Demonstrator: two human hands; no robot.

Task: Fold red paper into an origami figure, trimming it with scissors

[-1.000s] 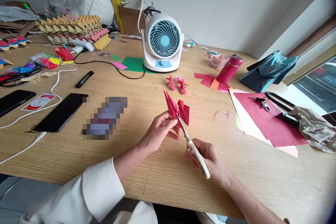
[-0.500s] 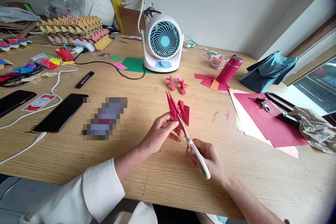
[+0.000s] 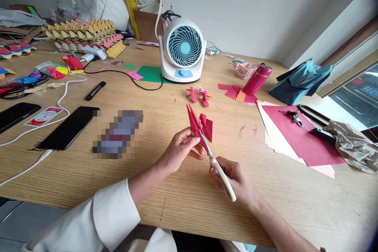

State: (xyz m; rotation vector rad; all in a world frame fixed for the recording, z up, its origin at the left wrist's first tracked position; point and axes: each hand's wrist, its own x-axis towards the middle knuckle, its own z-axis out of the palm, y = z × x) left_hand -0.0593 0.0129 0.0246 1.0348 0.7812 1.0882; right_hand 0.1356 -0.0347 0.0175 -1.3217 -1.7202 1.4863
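Between the thumb and fingers of my left hand (image 3: pixel 183 146) is a folded red paper piece (image 3: pixel 193 121) with long thin points aimed away from me. My right hand (image 3: pixel 232 177) grips white-handled scissors (image 3: pixel 222 177), whose metal blades lie against the red paper near my left thumb. Whether the blades are fully closed on the paper, I cannot tell. Just beyond it, a second folded red paper piece (image 3: pixel 208 128) rests on the table. Farther back sit two small red folded figures (image 3: pixel 203 97).
A white and blue fan (image 3: pixel 184 51) stands at the back middle. On the right are a red flask (image 3: pixel 257 80), a teal bag (image 3: pixel 301 82) and stacked paper sheets (image 3: pixel 298 138). Phones (image 3: pixel 69 128), a marker (image 3: pixel 95 90) and a white cable (image 3: pixel 66 86) lie on the left.
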